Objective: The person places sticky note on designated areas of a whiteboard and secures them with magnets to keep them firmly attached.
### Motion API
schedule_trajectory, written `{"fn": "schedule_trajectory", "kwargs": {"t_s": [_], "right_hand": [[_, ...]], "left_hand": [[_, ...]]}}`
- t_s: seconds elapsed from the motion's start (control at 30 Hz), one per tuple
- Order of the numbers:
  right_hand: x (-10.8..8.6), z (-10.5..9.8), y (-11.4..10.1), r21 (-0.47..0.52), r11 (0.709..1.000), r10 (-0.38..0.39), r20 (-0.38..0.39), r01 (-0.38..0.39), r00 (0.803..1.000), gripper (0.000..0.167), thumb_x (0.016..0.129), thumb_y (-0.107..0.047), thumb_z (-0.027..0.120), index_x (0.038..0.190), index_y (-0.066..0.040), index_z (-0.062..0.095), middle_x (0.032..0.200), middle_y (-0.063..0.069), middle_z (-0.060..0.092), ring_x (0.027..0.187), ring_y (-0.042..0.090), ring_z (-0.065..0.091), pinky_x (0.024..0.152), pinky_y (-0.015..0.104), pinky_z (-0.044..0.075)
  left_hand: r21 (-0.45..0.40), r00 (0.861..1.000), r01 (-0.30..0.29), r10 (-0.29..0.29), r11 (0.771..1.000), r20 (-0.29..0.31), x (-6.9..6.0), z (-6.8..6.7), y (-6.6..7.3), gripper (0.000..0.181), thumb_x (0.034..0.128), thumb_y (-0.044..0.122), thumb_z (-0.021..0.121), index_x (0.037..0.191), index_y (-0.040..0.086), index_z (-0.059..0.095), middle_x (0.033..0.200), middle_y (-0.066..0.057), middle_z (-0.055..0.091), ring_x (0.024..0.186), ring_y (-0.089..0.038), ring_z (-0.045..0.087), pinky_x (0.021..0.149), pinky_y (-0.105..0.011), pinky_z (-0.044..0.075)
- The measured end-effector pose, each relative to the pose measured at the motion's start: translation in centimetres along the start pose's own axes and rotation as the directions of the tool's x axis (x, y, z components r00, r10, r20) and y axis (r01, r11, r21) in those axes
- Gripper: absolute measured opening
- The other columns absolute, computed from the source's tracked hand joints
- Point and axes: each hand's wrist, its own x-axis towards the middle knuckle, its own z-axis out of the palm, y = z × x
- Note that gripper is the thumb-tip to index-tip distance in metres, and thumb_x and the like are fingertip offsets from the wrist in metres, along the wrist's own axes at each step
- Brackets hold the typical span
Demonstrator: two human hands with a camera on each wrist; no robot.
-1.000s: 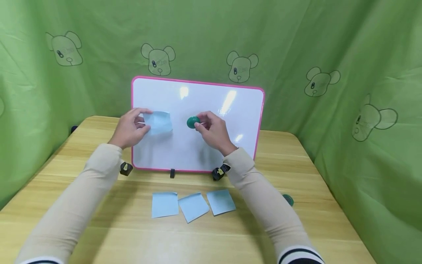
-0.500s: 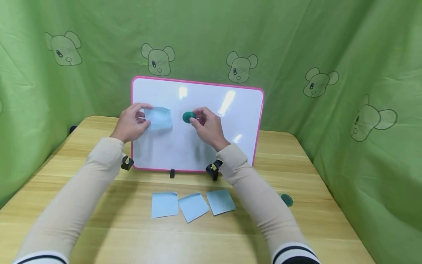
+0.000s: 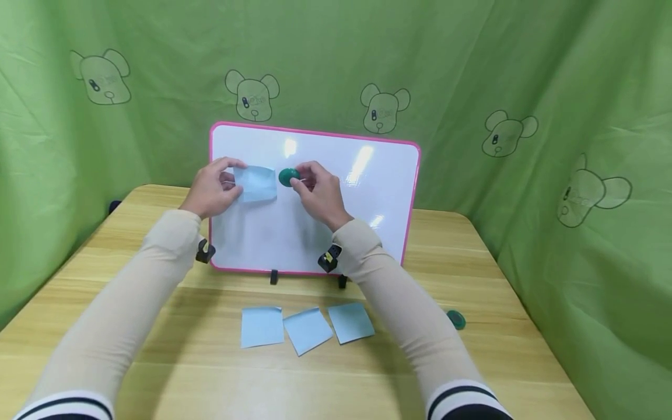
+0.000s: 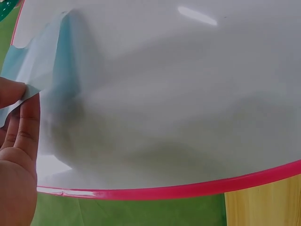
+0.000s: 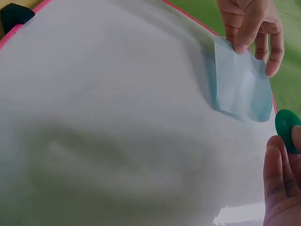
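My left hand [image 3: 209,189] pinches the left edge of a blue paper square [image 3: 257,184] in front of the whiteboard [image 3: 315,233]. In the left wrist view the thumb and fingers of that hand [image 4: 19,141] hold the creased blue paper [image 4: 44,61]. My right hand [image 3: 321,195] grips a round green magnet [image 3: 288,177] just right of the paper, apart from it. The right wrist view shows the green magnet [image 5: 287,128] between the right thumb and fingers, with the paper [image 5: 240,84] hanging from the left hand [image 5: 256,28].
The whiteboard stands in a pink frame on small black feet [image 3: 274,277]. Three blue paper squares [image 3: 262,326] lie in a row on the wooden table [image 3: 252,385]. A second green disc [image 3: 456,319] lies at the right, beside the right sleeve. Green curtains [image 3: 325,46] surround the table.
Both hands have risen a little along the board. The right hand has moved left with the green magnet, closer to the paper; the left hand has shifted slightly right with the paper.
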Motion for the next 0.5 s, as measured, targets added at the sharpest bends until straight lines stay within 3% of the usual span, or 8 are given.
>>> {"fn": "schedule_trajectory", "kwargs": {"t_s": [0.27, 0.5], "right_hand": [[0.9, 0.8, -0.5, 0.021, 0.999, -0.045, 0.007, 0.045, 0.999, 0.022, 0.094, -0.009, 0.064, 0.113, 0.001, 0.060, 0.101, 0.013, 0.068, 0.083, 0.018, 0.063, 0.075, 0.022, 0.052], [1.3, 1.2, -0.7, 0.013, 1.000, -0.029, 0.022, 0.029, 0.999, 0.022, 0.094, -0.009, 0.063, 0.113, 0.001, 0.060, 0.100, 0.013, 0.066, 0.086, 0.019, 0.062, 0.077, 0.021, 0.051]], "left_hand": [[0.037, 1.000, 0.018, -0.017, 0.999, -0.012, 0.5, 0.0, 0.0, 0.038, 0.0866, -0.006, 0.061, 0.123, 0.004, 0.055, 0.118, -0.020, 0.052, 0.107, -0.038, 0.058, 0.090, -0.048, 0.051], [0.057, 0.999, 0.031, -0.029, 0.998, -0.039, 0.8, -0.1, -0.1, 0.034, 0.0852, -0.005, 0.061, 0.118, 0.002, 0.056, 0.111, -0.019, 0.052, 0.100, -0.035, 0.058, 0.086, -0.047, 0.052]]}}
